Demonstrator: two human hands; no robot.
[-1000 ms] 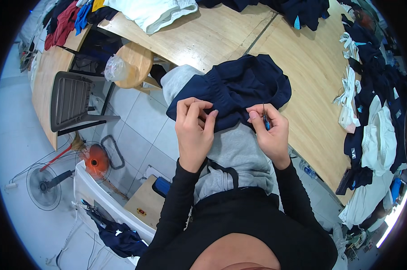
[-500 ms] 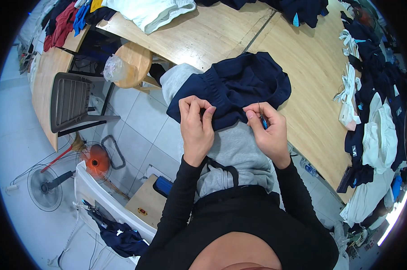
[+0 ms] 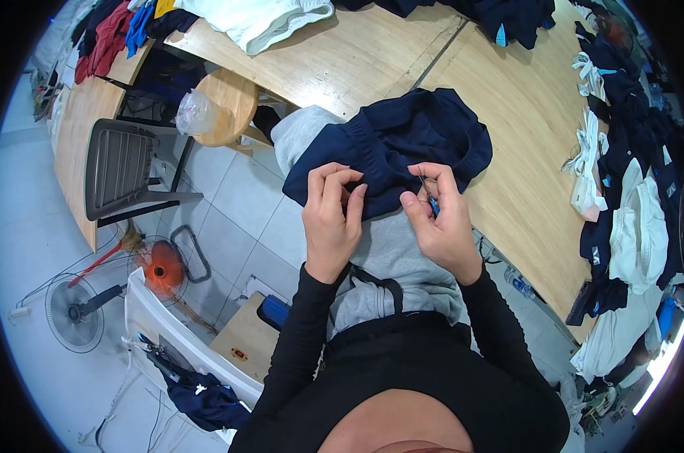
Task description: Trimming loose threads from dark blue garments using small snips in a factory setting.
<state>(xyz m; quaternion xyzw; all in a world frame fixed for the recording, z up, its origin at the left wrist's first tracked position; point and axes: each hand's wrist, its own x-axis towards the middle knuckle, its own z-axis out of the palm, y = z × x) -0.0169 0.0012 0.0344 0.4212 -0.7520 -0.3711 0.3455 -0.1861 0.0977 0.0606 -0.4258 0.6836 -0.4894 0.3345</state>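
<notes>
Both hands pinched the near edge of a navy garment (image 3: 402, 147) draped over the person's lap and the near edge of the wooden table (image 3: 357, 64). Left hand (image 3: 330, 219) clenched the fabric with fingers curled. Right hand (image 3: 441, 219) grasped cloth plus a small blue tool (image 3: 433, 205), kind unclear. Grey trousers (image 3: 391, 257) lay underneath. Round wooden stool (image 3: 225, 117) stood far left.

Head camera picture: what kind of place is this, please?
Probably a small garment workshop. Piles of navy and white clothes lie along a long wooden table. The left hand and the right hand work on a navy garment; the right holds a small blue tool.
</notes>
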